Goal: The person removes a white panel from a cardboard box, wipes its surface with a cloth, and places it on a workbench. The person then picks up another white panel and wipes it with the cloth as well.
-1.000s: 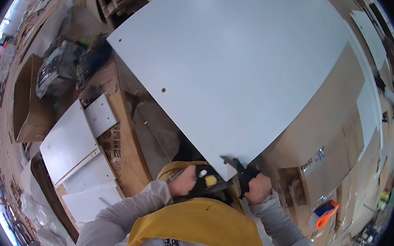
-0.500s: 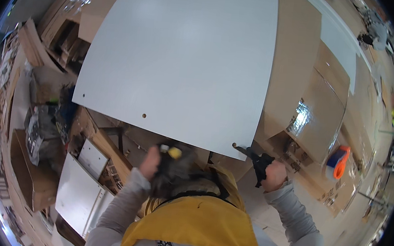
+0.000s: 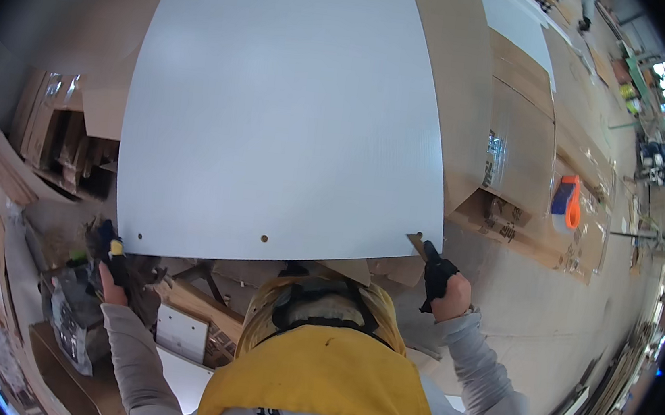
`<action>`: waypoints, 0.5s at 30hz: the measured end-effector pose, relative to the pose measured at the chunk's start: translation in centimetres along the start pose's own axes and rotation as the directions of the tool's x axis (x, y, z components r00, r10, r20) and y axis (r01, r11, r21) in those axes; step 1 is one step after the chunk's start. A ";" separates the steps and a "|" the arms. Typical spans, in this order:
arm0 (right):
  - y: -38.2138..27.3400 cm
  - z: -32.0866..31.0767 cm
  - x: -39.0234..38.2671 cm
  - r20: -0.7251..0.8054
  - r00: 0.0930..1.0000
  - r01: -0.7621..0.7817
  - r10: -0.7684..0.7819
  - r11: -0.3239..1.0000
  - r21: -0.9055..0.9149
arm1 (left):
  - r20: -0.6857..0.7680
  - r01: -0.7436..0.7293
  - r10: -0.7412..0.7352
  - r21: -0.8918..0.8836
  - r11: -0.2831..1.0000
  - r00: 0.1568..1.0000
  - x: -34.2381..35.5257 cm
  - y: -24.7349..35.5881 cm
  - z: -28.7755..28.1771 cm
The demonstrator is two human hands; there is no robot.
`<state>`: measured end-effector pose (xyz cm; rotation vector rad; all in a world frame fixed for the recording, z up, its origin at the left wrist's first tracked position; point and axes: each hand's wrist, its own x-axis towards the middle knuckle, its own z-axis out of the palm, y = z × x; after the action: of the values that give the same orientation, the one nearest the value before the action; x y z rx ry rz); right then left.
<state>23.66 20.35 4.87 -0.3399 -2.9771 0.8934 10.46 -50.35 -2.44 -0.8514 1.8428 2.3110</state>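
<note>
A large white panel [image 3: 285,121] lies before me, with small holes along its near edge. My right hand [image 3: 445,292], dark over the fingers, is at the panel's near right corner. It grips a flat blade with a slanted tip [image 3: 416,245], which lies over the corner beside a hole; its handle is hidden in the fingers. Beside the near left corner, my left hand [image 3: 113,283] is closed round a dark object with a yellow band [image 3: 116,248]. Blur hides what kind of object it is.
Cardboard boxes [image 3: 518,138] lie right of the panel, with an orange and blue tape dispenser [image 3: 567,203] on them. At lower left are a clear plastic bag [image 3: 76,318], an open carton [image 3: 64,374] and a small white board [image 3: 180,332]. A yellow apron [image 3: 314,384] covers my front.
My left hand has swung left with the dark object, from below the panel's near edge to its left corner. The right hand stays at the right corner, blade tilted more steeply. The view has turned.
</note>
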 end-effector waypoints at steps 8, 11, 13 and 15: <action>-5.9 5.9 -1.6 -0.063 0.983 -0.171 0.173 0.984 0.041 | 0.130 0.158 -0.150 -0.054 0.986 0.980 2.5 1.9 0.0; -6.4 3.9 0.5 -0.182 0.905 -0.315 0.385 0.893 0.321 | 0.138 0.141 -0.138 -0.009 0.990 0.981 2.1 2.6 0.5; -5.9 5.4 0.3 -0.127 0.916 -0.366 0.381 0.922 0.122 | 0.112 0.178 -0.184 0.060 0.982 0.977 1.3 3.8 2.1; -8.8 7.8 -0.6 0.109 0.974 -0.201 0.198 0.979 0.023 | 0.059 0.236 -0.249 0.178 0.955 0.967 0.5 5.1 3.9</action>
<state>21.84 8.81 3.15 -0.6194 -3.0609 1.0083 6.64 -48.38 2.29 -0.8898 1.7595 1.9812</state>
